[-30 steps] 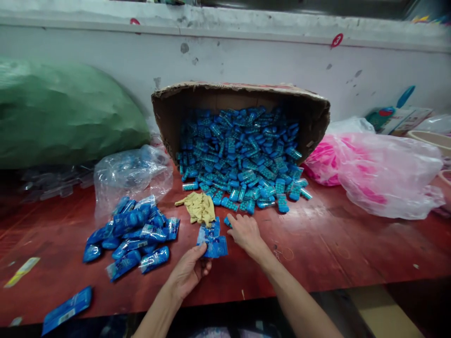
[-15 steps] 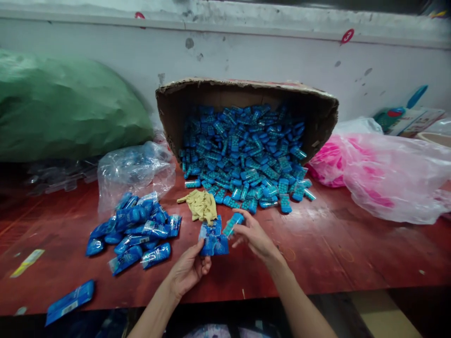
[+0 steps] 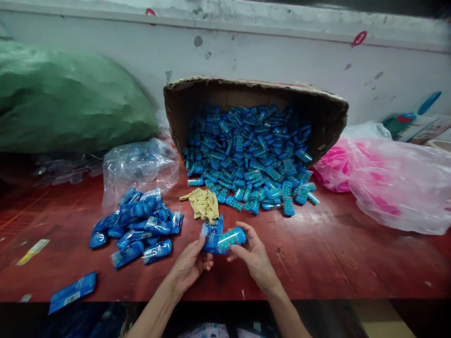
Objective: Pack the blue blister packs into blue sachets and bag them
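Note:
My left hand [image 3: 194, 264] pinches the left edge of a blue printed packet [image 3: 210, 240] just above the red table. In my right hand [image 3: 252, 256] is a small clear container [image 3: 230, 239] with a blue end and turquoise dots showing through, gripped between thumb and fingers. Its left end meets the packet's opening or overlaps its front; I cannot tell which. Directly behind the packet lies a crumpled yellowish glove [image 3: 201, 204]. To the left is a heap of filled blue packets [image 3: 141, 225].
A cardboard box [image 3: 257, 87] on its side spills many similar containers [image 3: 246, 159] onto the table [image 3: 317, 263]. A clear plastic bag [image 3: 141, 164] and a green sack [image 3: 73, 98] stand left, a pink-and-white bag [image 3: 398, 183] right. A flat blue packet [image 3: 73, 292] lies near the front edge.
My right hand has brought the container down and left, against the packet in my left hand. The container has turned to lie nearly level. The whole view has shifted slightly.

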Tool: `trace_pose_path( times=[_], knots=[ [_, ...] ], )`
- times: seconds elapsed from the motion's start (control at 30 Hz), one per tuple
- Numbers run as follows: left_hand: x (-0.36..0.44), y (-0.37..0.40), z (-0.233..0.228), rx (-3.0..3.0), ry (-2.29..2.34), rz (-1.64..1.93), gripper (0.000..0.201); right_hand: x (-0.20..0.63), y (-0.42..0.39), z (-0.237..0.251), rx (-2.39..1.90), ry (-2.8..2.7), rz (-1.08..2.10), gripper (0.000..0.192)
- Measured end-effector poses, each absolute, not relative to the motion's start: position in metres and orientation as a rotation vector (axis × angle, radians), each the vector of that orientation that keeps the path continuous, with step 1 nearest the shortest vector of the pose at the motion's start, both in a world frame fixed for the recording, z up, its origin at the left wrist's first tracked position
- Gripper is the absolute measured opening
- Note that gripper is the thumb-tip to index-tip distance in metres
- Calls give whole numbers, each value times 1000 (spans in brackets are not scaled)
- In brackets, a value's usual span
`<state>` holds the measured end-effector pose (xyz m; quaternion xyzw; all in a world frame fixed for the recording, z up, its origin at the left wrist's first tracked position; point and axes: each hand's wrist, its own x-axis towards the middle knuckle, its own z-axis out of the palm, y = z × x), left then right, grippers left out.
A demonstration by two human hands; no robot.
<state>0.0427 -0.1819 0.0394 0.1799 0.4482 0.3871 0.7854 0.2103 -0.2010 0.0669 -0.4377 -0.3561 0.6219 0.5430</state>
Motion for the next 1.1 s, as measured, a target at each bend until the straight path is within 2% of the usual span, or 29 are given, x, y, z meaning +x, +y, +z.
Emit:
trace_pose_path(
  times=[0.43, 0.8, 1.1],
  knots=[
    [37, -177, 54, 609, 1013, 875, 35, 208, -211, 65, -1068, -814, 1413, 45],
    [40, -177, 50, 614, 1032, 930, 36, 193, -224, 57, -1138, -826, 1181, 39],
    [44, -178, 47, 535, 982, 917, 36, 195, -218, 55, -1113, -632, 1241, 44]
  ],
)
